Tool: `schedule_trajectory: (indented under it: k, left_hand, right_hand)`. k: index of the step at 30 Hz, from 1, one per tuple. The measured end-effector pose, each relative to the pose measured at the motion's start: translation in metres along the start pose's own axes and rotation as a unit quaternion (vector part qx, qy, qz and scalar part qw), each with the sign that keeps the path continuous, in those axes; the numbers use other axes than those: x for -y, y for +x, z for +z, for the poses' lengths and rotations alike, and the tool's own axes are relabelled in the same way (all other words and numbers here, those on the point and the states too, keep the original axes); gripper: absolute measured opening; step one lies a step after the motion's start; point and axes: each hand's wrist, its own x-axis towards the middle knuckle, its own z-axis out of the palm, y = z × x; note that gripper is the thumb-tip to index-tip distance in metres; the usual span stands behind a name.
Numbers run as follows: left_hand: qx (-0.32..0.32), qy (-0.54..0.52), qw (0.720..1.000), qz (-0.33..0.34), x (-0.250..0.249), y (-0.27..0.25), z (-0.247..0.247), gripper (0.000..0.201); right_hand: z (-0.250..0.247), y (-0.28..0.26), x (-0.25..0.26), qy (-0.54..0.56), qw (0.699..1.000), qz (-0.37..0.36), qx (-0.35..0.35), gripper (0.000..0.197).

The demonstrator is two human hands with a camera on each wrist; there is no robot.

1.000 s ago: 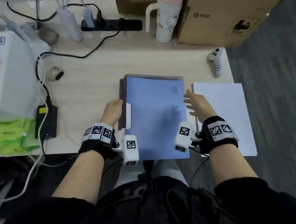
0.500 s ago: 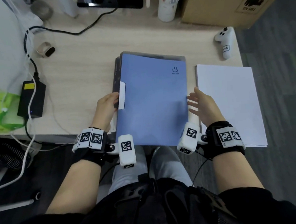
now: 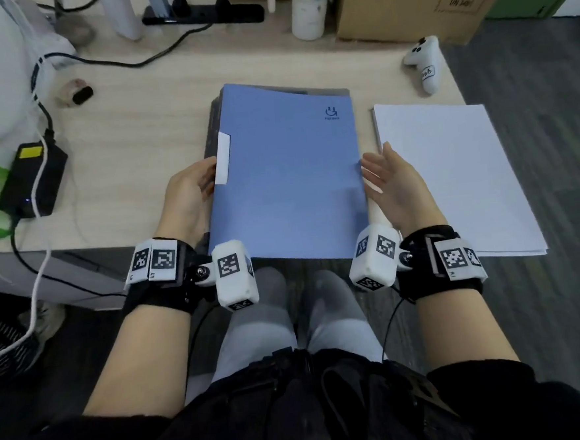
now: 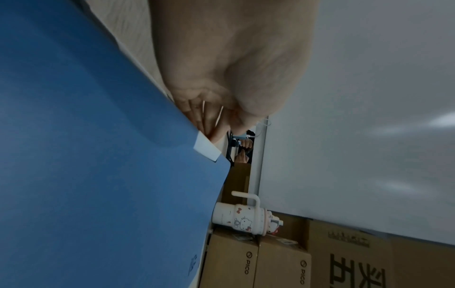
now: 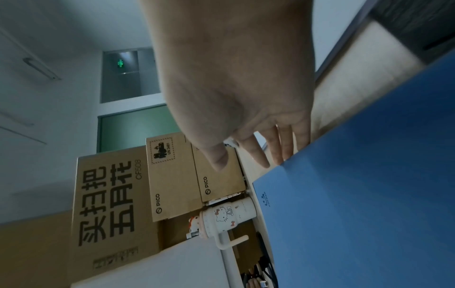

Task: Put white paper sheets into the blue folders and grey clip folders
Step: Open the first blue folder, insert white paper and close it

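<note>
A blue folder (image 3: pixel 287 172) is lying closed on top of a grey stack in the middle of the tabletop (image 3: pixel 145 133), its near edge overhanging toward the person's lap. The left hand (image 3: pixel 189 199) is curling its fingers (image 4: pixel 206 120) around the folder's left edge beside a white tab (image 3: pixel 223 157), while the right hand (image 3: pixel 394 186) is staying flat and spread, fingertips (image 5: pixel 283 154) touching the right edge. A stack of white paper sheets (image 3: pixel 457 180) is resting just right of the folder, near a white controller (image 3: pixel 425 62)
</note>
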Motion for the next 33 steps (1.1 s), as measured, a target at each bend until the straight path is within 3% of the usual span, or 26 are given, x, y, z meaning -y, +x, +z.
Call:
schedule_trajectory:
  k: [7, 13, 18, 25, 33]
  left_hand:
    - [0.02, -0.027, 0.999, 0.004, 0.006, -0.003, -0.003, 0.022]
    - [0.055, -0.102, 0.992, -0.039, 0.002, -0.001, -0.015, 0.029]
    - [0.029, -0.082, 0.996, -0.02, -0.001, 0.007, -0.017, 0.033]
    - [0.078, 0.034, 0.996, -0.034, -0.009, 0.014, -0.006, 0.035]
    - [0.091, 0.009, 0.996, -0.001, -0.014, 0.013, -0.001, 0.034]
  right_hand:
    - [-0.005, -0.01, -0.006, 0.046, 0.998, -0.026, 0.026, 0.053]
    - [-0.003, -0.007, -0.006, 0.034, 0.999, -0.033, 0.022, 0.052]
    - [-0.001, -0.004, -0.002, 0.004, 1.0, -0.021, 0.003, 0.046]
    - [-0.002, 0.004, 0.009, -0.071, 0.997, -0.001, -0.017, 0.023]
    - [0.005, 0.004, 0.019, -0.128, 0.989, -0.035, -0.059, 0.017]
